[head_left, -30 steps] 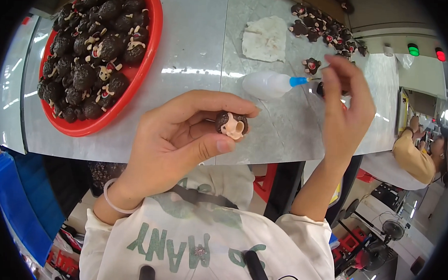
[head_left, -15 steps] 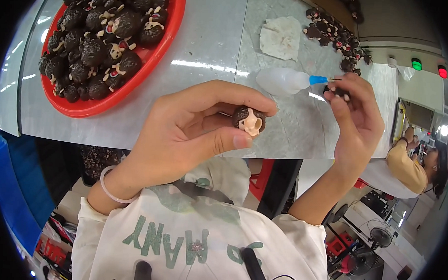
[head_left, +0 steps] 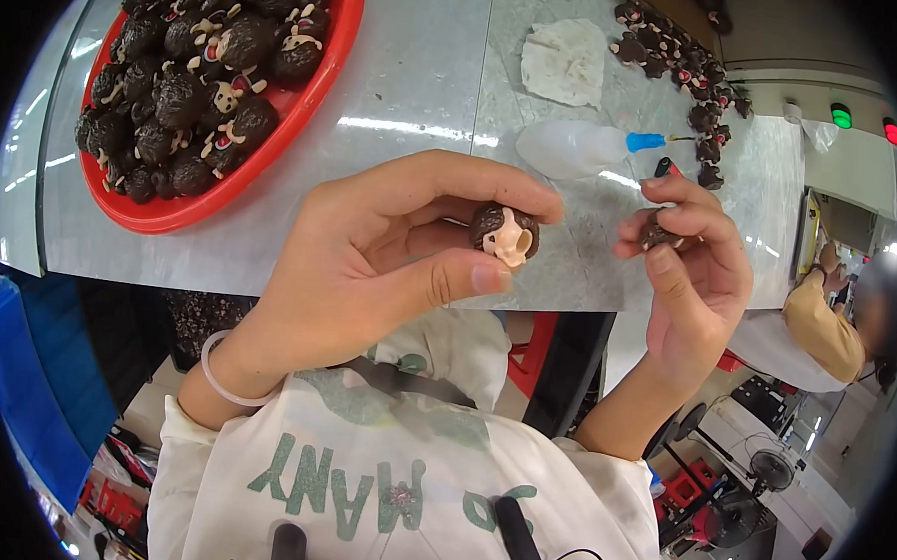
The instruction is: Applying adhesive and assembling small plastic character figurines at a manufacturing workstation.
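Between thumb and fingers of my left hand (head_left: 390,247) is a small brown doll head (head_left: 508,235), with a pale face and a round hole turned toward me. To its right, my right hand (head_left: 697,266) pinches a small dark brown doll part (head_left: 661,232), largely covered by the fingertips. The two pieces are apart, both held above the table near its front edge. Just beyond my hands lies a white squeeze bottle (head_left: 571,149) on its side, its blue cap and thin needle tip pointing right.
A red basin (head_left: 305,124) piled with brown doll heads stands at the left. Several small dark doll parts (head_left: 678,70) lie in a row at the far right. A crumpled white cloth (head_left: 563,63) rests behind the bottle. Another person (head_left: 822,326) sits at the right.
My right hand has come down and slightly left, away from the bottle tip, carrying the small dark part closer to the doll head. My left hand has barely moved.
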A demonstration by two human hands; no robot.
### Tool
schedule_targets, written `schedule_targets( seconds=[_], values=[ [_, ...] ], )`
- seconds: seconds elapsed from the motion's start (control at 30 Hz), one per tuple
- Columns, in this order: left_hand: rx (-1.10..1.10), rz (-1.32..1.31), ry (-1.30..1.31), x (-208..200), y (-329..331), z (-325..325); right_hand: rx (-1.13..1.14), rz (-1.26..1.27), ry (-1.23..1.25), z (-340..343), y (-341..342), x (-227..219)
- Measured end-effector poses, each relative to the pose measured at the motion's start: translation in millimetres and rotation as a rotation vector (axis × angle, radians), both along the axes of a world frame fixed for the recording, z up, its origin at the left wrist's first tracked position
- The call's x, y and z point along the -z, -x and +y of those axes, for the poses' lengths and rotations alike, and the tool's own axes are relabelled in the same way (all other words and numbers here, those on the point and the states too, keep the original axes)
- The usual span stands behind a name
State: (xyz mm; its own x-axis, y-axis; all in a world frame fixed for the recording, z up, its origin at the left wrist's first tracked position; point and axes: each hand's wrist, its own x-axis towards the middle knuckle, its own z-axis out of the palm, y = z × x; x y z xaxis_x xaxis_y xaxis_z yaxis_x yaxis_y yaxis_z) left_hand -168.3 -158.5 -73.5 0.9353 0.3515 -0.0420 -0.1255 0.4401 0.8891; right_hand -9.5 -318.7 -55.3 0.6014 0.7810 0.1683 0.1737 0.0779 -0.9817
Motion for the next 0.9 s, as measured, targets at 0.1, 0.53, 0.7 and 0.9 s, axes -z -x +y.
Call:
schedule_targets(
  seconds=[0.1, 0.53, 0.7, 0.9],
  values=[
    [-0.020, -0.032, -0.016, 1.9, -0.5, -0.9, -0.048, 0.151, -0.014, 7.1, 9.7, -4.6],
    [-0.090, 0.014, 0.028, 1.7, -3.1, -4.9, -0.161, -0.393, -0.056, 24.8, 25.7, -8.2],
    [-0.206, -0.071, -0.373, 10.1, 2.7, -6.9, -0.120, -0.572, -0.089, 33.0, 33.1, -5.9],
    [-0.235, -0.122, -0.720, 10.6, 0.9, -1.1, -0.047, -0.350, -0.044, 28.4, 39.5, 5.3]
  ],
)
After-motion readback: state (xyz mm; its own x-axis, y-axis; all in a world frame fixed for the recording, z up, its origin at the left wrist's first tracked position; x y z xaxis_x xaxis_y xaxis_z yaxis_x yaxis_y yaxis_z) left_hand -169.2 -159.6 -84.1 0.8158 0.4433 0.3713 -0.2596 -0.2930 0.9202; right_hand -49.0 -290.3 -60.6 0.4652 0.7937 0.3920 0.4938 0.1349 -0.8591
